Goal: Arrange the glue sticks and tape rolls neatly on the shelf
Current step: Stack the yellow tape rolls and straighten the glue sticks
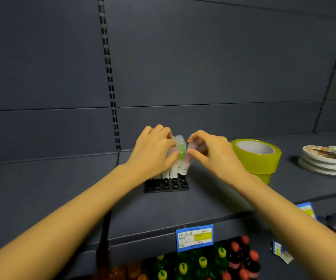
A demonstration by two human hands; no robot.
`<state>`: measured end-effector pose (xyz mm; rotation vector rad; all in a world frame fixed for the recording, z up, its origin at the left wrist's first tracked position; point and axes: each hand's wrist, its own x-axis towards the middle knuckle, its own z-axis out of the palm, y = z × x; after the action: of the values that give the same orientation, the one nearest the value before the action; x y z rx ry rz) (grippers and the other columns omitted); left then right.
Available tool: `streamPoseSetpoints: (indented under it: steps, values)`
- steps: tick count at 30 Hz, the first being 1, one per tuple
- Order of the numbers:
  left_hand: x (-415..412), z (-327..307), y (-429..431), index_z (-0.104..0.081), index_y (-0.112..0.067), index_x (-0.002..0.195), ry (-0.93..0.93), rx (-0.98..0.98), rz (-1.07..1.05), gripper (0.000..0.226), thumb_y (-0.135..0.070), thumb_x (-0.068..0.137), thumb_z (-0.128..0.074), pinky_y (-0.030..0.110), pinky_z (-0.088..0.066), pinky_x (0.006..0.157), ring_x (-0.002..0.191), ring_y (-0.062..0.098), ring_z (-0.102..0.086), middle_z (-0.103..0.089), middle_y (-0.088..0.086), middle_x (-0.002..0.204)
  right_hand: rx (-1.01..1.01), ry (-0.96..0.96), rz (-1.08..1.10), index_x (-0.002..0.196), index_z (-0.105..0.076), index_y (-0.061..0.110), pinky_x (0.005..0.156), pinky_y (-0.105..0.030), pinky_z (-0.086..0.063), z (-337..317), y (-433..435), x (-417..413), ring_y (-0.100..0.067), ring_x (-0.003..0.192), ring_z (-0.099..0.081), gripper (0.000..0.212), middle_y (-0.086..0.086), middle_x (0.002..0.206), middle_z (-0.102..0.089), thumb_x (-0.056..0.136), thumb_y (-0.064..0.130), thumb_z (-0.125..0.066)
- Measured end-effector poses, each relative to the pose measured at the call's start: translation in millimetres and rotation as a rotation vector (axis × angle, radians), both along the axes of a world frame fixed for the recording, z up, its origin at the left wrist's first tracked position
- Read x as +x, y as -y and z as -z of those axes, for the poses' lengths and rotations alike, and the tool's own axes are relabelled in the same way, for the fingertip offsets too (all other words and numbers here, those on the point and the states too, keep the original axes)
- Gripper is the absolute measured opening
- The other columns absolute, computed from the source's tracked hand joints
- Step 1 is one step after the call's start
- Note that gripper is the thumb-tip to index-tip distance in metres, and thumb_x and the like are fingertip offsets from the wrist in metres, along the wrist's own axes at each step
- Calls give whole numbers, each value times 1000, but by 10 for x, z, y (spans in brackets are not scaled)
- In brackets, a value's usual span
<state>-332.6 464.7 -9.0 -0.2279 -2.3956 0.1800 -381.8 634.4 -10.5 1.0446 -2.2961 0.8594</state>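
Observation:
A black holder tray (167, 185) with round sockets sits on the dark grey shelf (62, 188). Several pale glue sticks (180, 156) with translucent caps stand in its back rows. My left hand (153, 152) is wrapped around the left side of the cluster. My right hand (211, 152) pinches a tilted pinkish glue stick (186, 164) at the cluster's right edge, its base at the tray. A stack of yellow-green tape rolls (258, 158) stands just right of my right hand.
A pile of flat white round packs (325, 160) lies at the far right of the shelf. A blue price label (194, 237) hangs on the shelf's front edge. Coloured bottles (203, 263) fill the shelf below. A slotted upright (110, 81) runs up the back panel.

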Motion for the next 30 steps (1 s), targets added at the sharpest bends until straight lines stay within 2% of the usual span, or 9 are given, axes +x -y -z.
streamPoseSetpoints:
  steps: [3,6,8,11,13,16,20,25,30]
  values:
    - [97,-30,48,-68,-25,112,8,75,-18,35,-44,91,-47,29,-27,86,109,16,-46,-56,-3,117,47,5,-10,105,-53,18,83,-35,-48,14,48,-51,-20,85,-64,24,3,91,-67,86,26,-65]
    - [274,-84,112,-73,-15,97,-126,161,-69,26,-33,89,-56,29,-32,79,99,22,-54,-63,2,105,155,1,0,104,-51,18,81,-36,-49,0,74,-87,-28,94,-61,24,1,100,-66,89,33,-62]
    - [407,-126,190,-73,-13,93,-190,226,-143,20,-27,88,-60,27,-29,75,94,23,-55,-64,3,99,267,-63,30,107,-53,20,76,-34,-46,-44,90,-104,-29,99,-59,28,1,106,-63,89,42,-57]
    - [609,-151,318,-71,-12,98,-191,257,-282,21,-26,89,-59,29,-30,76,97,25,-53,-63,4,101,347,-141,68,104,-60,21,69,-32,-37,-195,114,-93,-28,101,-57,34,-2,109,-53,90,51,-50]
    - [778,-142,387,-70,-13,102,-170,280,-369,23,-27,90,-56,32,-34,82,100,24,-53,-64,4,106,400,-203,116,105,-63,20,68,-32,-34,-283,158,-56,-27,103,-54,37,-4,112,-49,91,51,-48]
    - [1091,-125,484,-69,-14,104,-160,321,-475,25,-29,90,-55,35,-39,86,100,22,-55,-66,2,107,452,-430,133,113,-57,15,64,-31,-32,-301,320,87,-24,103,-51,37,-4,116,-47,94,44,-44]
    - [1602,-34,572,-69,-14,102,-150,328,-623,25,-31,89,-56,38,-42,87,100,22,-56,-67,2,105,350,-499,-127,119,-49,18,64,-29,-32,-186,683,417,-21,103,-52,33,-1,116,-49,96,41,-41]
    - [2392,100,708,-70,-14,98,-146,343,-809,22,-29,87,-59,37,-44,86,104,24,-57,-68,2,104,304,-338,-427,120,-50,23,72,-30,-40,-69,1183,886,-18,109,-53,30,4,119,-52,96,39,-43]
    - [3130,130,987,-70,-16,96,-172,387,-943,20,-30,87,-59,37,-46,80,99,23,-58,-68,1,99,348,-244,-578,117,-53,24,74,-30,-39,-69,1693,1372,-19,107,-55,27,5,120,-54,96,40,-45]
